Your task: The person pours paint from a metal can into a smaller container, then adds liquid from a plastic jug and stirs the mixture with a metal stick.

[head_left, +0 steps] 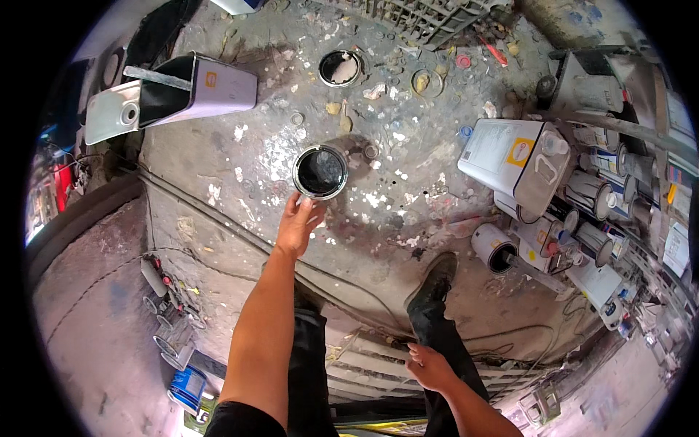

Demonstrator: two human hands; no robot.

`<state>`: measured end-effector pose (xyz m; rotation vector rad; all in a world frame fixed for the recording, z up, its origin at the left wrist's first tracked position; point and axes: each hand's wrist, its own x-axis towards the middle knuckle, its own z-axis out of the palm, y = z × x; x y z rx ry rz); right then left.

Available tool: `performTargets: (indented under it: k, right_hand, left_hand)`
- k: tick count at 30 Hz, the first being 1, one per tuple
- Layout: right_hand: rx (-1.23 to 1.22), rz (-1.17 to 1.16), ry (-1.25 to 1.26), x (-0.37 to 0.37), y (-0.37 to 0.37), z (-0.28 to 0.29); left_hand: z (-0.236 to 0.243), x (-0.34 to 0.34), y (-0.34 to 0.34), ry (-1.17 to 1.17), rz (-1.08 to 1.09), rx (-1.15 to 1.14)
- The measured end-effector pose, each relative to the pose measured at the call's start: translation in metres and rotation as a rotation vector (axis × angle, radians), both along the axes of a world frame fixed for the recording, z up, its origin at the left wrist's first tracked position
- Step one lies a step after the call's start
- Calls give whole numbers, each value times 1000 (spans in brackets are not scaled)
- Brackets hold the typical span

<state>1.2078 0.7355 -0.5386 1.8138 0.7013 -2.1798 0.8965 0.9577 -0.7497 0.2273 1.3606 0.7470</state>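
My left hand (298, 222) reaches to the near side of an open metal can (320, 172) with dark, glossy contents, its fingertips gripping the lower rim. My right hand (426, 364) is low beside my right leg, fingers curled; whatever they may hold is too small to make out. Beyond the can, another open can (340, 67) with pale residue and a clear ring-like lid (427, 83) lie on the paint-spattered floor (240, 160).
An opened rectangular tin (222, 87) lies at upper left. A white jerrycan (502, 153) and several piled cans (586, 197) crowd the right. A crate (429, 18) sits at the back. Cables (371, 295) cross the floor by my feet (440, 284).
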Motion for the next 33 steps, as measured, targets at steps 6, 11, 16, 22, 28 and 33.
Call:
performTargets:
  k: [6, 11, 16, 22, 28, 33]
  right_hand:
    - [95, 22, -27, 4, -10, -4]
    - [28, 6, -11, 5, -8, -5]
    - [37, 9, -21, 7, -12, -7]
    - [31, 24, -21, 7, -3, -5]
    - [33, 21, -23, 9, -7, -8]
    - [35, 10, -17, 10, -4, -5]
  left_hand:
    - [-37, -2, -8, -28, 3, 37]
    - [-44, 5, -11, 76, 1, 104]
    - [-45, 6, -11, 132, -32, 144]
    - [-42, 12, 2, 114, -2, 142]
    - [-42, 23, 13, 97, 33, 161]
    - [-38, 30, 16, 27, 113, 167]
